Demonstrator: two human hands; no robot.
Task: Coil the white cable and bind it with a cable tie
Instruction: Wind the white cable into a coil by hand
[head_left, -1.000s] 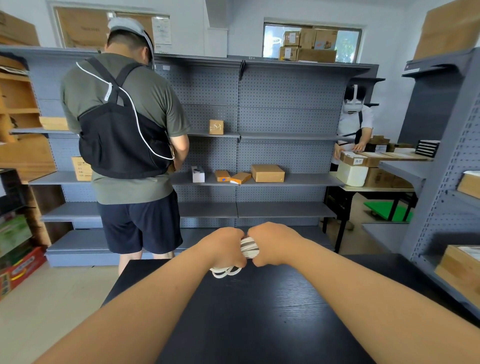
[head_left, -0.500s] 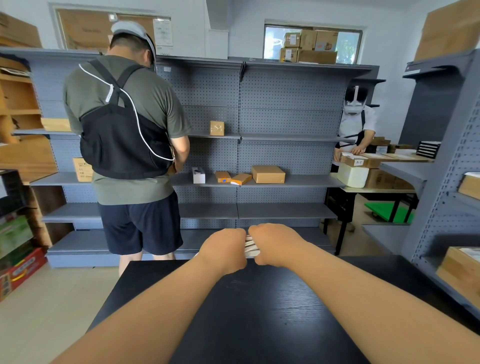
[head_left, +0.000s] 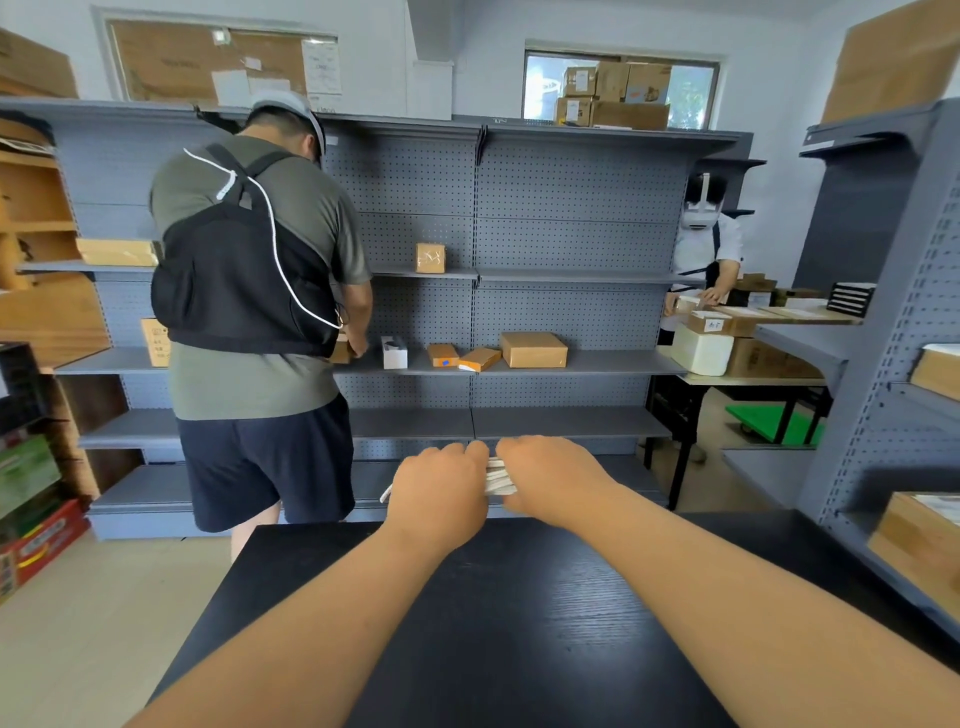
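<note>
I counted 2 hands and 1 cable: my left hand (head_left: 439, 491) and right hand (head_left: 550, 478) were fists with fingers curled round the cable (head_left: 498, 475), knuckles nearly touching, above the far edge of 1 black wood-grain table (head_left: 519, 623). The cable was white and smooth, its strands bunched between the fists. Its long axis ran left to right, with 1 short end poking past the left hand.
</note>
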